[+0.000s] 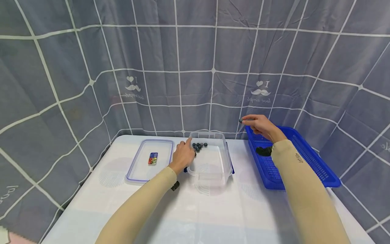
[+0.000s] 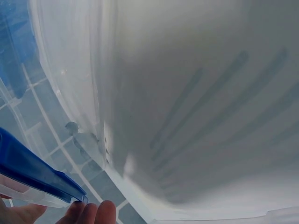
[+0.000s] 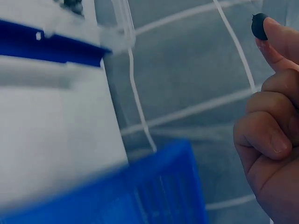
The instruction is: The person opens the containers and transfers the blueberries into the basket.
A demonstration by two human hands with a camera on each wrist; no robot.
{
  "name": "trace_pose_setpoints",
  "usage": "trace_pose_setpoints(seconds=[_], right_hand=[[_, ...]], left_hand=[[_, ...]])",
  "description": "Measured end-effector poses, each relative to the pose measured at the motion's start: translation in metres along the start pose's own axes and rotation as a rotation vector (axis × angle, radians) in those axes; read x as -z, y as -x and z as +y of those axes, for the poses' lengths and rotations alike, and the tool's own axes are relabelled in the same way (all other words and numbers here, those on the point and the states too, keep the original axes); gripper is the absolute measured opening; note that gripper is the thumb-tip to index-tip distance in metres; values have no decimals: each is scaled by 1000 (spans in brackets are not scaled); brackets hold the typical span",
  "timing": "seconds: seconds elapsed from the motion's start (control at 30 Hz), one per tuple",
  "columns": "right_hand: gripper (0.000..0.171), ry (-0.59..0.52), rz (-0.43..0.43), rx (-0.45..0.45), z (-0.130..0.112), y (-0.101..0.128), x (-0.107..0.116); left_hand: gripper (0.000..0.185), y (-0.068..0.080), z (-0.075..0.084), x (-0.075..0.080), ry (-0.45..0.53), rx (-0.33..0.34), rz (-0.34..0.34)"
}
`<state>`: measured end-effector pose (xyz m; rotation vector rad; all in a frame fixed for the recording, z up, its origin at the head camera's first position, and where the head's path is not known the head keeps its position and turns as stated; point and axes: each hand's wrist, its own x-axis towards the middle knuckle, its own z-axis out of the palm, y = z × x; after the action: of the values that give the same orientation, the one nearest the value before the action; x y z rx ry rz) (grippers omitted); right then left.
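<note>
Between thumb and index finger, my right hand (image 1: 259,125) pinches one blueberry (image 1: 240,120) above the far left corner of the blue basket (image 1: 268,183). The right wrist view shows this blueberry (image 3: 259,26) at the fingertips, the other fingers curled. My left hand (image 1: 182,155) grips the left side wall of a clear plastic container (image 1: 225,159); its fingertips (image 2: 106,212) show beside the blue clip (image 2: 37,168) in the left wrist view. Several blueberries (image 1: 198,146) lie in the container's far left part, some partly hidden by the left hand.
Left of the container, its clear lid (image 1: 138,169) with a blue-edged rim lies flat on the white table (image 1: 112,200). A small label with a fruit picture (image 1: 153,158) is on the lid. Behind the table hangs a grey checked curtain (image 1: 195,51).
</note>
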<state>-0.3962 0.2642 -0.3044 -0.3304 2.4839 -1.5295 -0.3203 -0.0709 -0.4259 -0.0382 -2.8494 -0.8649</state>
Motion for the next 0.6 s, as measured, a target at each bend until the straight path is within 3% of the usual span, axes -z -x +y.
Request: trace_pose_setpoints(seconds=[0.23, 0.6], right_hand=[[58, -17, 19, -72, 25, 10, 30], [57, 50, 37, -164, 70, 18, 52]], left_hand=[[55, 0, 0, -1, 7, 11, 2], [55, -1, 0, -2, 16, 8, 1]])
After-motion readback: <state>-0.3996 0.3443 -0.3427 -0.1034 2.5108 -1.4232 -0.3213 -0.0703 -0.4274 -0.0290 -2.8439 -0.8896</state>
